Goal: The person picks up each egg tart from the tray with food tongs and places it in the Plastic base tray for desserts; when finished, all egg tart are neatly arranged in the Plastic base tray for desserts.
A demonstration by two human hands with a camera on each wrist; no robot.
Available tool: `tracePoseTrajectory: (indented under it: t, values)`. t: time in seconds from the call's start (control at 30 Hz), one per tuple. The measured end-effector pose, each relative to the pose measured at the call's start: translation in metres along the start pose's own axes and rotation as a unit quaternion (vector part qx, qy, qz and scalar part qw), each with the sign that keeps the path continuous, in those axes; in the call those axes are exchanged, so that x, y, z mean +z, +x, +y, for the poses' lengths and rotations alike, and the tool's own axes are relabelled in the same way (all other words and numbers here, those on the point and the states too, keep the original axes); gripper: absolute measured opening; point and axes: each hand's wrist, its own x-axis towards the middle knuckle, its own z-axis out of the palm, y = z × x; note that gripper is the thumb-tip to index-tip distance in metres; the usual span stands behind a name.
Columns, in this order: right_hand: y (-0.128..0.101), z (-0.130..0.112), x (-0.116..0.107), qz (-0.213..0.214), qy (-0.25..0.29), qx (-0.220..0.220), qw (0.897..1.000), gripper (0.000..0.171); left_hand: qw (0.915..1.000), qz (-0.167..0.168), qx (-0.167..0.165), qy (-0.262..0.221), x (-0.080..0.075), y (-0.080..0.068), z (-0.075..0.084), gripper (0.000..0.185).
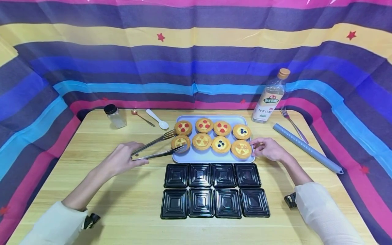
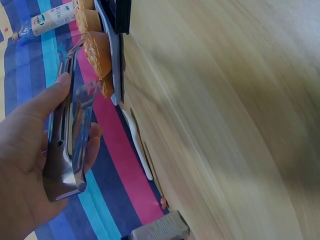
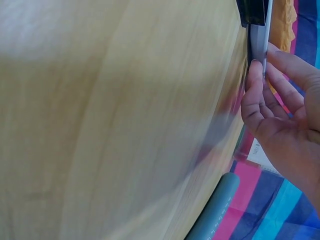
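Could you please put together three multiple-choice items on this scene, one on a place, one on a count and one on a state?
1. Where does the vinegar bottle stand?
A. beyond the tray's far right corner
B. among the black cups
C. beside the spice jar

2. How many tarts lie on the tray?
A. six
B. eight
C. ten

3. What is the left hand doing?
A. lying flat on the table
B. holding a spoon
C. gripping the tongs around the near-left tart

Answers: 1 A, the bottle is past that corner, near the fork. 2 B, two rows of four. 3 C, the fingers wrap the handles and the tips flank that tart, while the right hand pinches the tray's edge.
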Motion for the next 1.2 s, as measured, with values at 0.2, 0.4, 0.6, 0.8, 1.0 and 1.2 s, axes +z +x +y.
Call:
tracePoseTrajectory:
  t: [0.2, 0.4, 0.6, 0.8, 1.0, 1.2]
  values:
    - [0.001, 0.0009, -0.0001, -0.001, 0.002, -0.002, 1.0, 0.05, 0.9997, -0.005, 0.017, 0.014, 0.0011, 0.0024, 0.0018, 0.05]
    - [0.0013, 0.0006, 0.0001, -0.001, 0.0, -0.002, 1.0, 0.05, 0.9991, -0.019, 0.003, 0.038, -0.0013, 0.0042, 0.0054, 0.051]
    - [0.0016, 0.0008, 0.0001, -0.001, -0.003, -0.004, 1.0, 0.05, 0.9984, -0.033, -0.004, 0.046, -0.0039, 0.0058, 0.0076, 0.052]
    - [0.0025, 0.0024, -0.0002, -0.002, -0.007, -0.013, 1.0, 0.05, 0.9981, -0.035, -0.003, 0.051, -0.005, 0.0068, 0.0081, 0.049]
    - [0.0024, 0.0021, -0.0004, -0.001, -0.009, -0.01, 1.0, 0.05, 0.9974, -0.026, 0.014, 0.066, -0.0047, 0.0076, 0.0079, 0.047]
    - [0.0017, 0.0002, -0.0005, -0.002, -0.007, -0.005, 1.0, 0.051, 0.9969, -0.012, 0.029, 0.072, -0.0039, 0.0064, 0.0068, 0.045]
